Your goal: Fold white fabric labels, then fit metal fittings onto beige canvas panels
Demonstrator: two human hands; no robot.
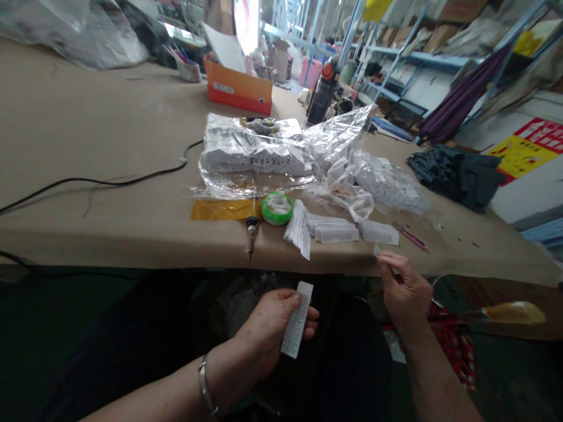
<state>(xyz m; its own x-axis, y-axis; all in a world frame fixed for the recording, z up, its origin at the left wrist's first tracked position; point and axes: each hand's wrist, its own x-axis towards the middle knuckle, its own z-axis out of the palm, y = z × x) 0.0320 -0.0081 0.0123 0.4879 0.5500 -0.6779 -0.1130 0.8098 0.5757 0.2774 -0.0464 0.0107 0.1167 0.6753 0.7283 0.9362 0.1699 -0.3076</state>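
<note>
My left hand (275,322), below the table edge, pinches a narrow white printed label (295,325) between thumb and fingers. My right hand (405,284) is at the table's front edge, fingertips closed on a small pale slip (377,251) that I see only in part. Beyond the hands lie a fanned bundle of labels (299,228), a stepped stack of labels (336,228) and another label stack (379,232). A soldering iron (251,234) points its tip toward me, beside a round green tin (277,208) with whitish stuff in it. Pink-handled snips (411,237) lie at the right.
Clear plastic bags of white bundles (259,158) fill the middle of the table (88,129). Behind them stand an orange box (240,88) and a dark bottle (322,94). A black cable (132,182) crosses at left; dark cloth (457,176) lies at right.
</note>
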